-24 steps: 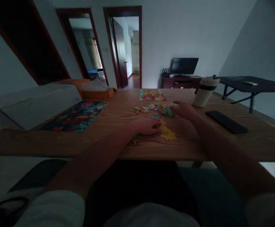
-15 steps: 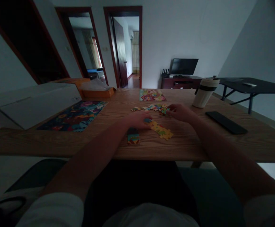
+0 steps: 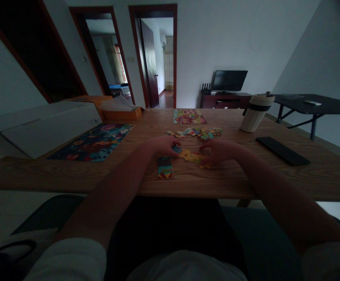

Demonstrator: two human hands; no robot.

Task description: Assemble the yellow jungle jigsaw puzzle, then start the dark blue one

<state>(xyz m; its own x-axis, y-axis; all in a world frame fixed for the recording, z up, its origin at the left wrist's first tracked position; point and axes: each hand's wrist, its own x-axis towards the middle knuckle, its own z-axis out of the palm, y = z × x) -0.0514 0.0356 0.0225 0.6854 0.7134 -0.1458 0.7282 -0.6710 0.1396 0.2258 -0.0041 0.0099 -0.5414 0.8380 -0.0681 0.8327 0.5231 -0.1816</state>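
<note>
My left hand point(image 3: 164, 146) has its fingers closed around the blue end piece point(image 3: 176, 149) of a strip of joined jigsaw pieces. The yellow part of the strip point(image 3: 189, 155) runs right and toward me across the table. My right hand point(image 3: 218, 151) is curled over the strip's right end, with thumb and fingers at its edges, partly hiding it. Beside my left wrist lies a short column of teal and red jigsaw pieces point(image 3: 165, 171). Just beyond my hands is a heap of loose jigsaw pieces point(image 3: 206, 133).
On the wooden table point(image 3: 216, 185), a picture sheet point(image 3: 189, 116) lies behind the heap. A dark picture sheet point(image 3: 95, 142), a white box point(image 3: 52, 127) and an orange box point(image 3: 123, 114) are left. A tumbler point(image 3: 256, 114) and a black slab point(image 3: 282, 151) are right.
My right hand has come from the loose pieces toward me, onto the right end of the yellow strip. My left hand stays at the strip's blue end.
</note>
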